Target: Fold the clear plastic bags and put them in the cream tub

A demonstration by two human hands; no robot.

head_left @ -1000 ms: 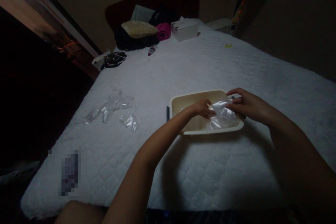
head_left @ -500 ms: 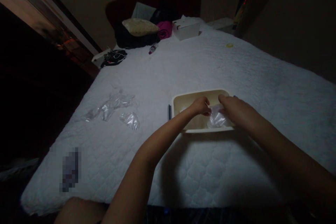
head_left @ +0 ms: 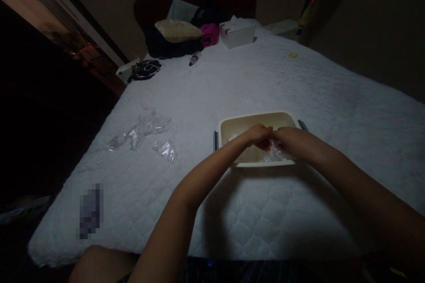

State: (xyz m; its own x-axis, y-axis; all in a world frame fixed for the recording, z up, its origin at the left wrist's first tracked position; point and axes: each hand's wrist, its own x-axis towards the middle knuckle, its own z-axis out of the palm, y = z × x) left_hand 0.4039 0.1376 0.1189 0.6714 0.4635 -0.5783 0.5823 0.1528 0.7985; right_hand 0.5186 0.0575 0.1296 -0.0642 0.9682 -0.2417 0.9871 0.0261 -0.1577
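A cream rectangular tray (head_left: pixel 232 124) lies on the white quilted bed (head_left: pixel 252 212) in front of me. Over the tray my left hand (head_left: pixel 257 135) and my right hand (head_left: pixel 287 138) meet, fingertips together, both pinching a crumpled clear plastic bag (head_left: pixel 275 154). Most of the bag hangs below my right hand inside the tray. Dark handles (head_left: pixel 215 140) stick out at the tray's left and right ends.
Two crumpled clear plastic bags (head_left: pixel 142 130) (head_left: pixel 166 150) lie to the left on the bed. At the headboard sit a pillow (head_left: pixel 177 30), a pink cloth (head_left: pixel 210 34), a white box (head_left: pixel 237 33), dark cables (head_left: pixel 144 70) and a small bottle (head_left: pixel 194 58). A small yellow object (head_left: pixel 292 55) lies far right.
My right hand has moved left from the tray's right end to meet my left hand. The plastic bag is now bunched smaller between them.
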